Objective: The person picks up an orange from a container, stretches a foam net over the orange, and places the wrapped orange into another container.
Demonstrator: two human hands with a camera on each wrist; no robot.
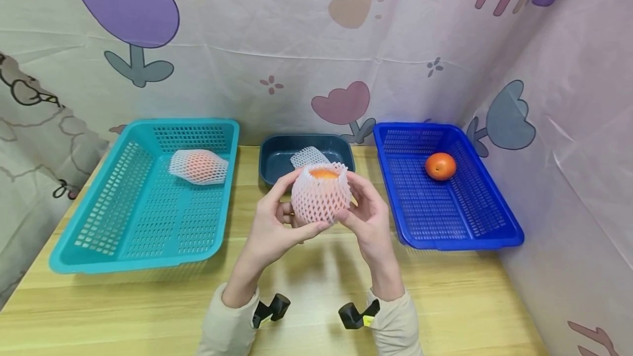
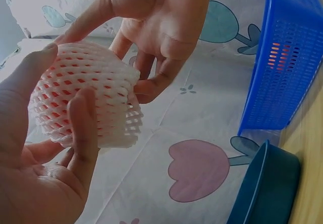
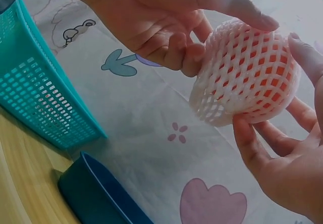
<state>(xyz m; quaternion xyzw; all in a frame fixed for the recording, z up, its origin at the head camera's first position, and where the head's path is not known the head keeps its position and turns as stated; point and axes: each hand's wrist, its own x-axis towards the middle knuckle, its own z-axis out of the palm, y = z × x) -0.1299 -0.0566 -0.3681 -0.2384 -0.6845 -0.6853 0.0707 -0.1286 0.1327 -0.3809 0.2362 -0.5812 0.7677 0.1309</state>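
A round orange-red fruit in a white foam net sleeve [image 1: 320, 198] is held up above the table, in the middle of the head view. My left hand [image 1: 271, 223] grips it from the left, thumb at the lower front. From the right my right hand [image 1: 367, 221] holds the same netted fruit, its thumb on the near side. The net's mouth faces up, and the fruit's orange top [image 1: 323, 173] shows inside it. Both wrist views show the netted fruit [image 2: 83, 95] between the two hands, with red skin visible through the mesh [image 3: 252, 72].
A teal basket [image 1: 143, 263] on the left holds another netted fruit [image 1: 199, 167]. Behind my hands stands a dark teal tray [image 1: 269, 150] with a white foam net [image 1: 309, 156] in it. On the right, a blue basket [image 1: 460, 243] contains a bare orange-red fruit [image 1: 440, 166]. Printed cloth hangs behind.
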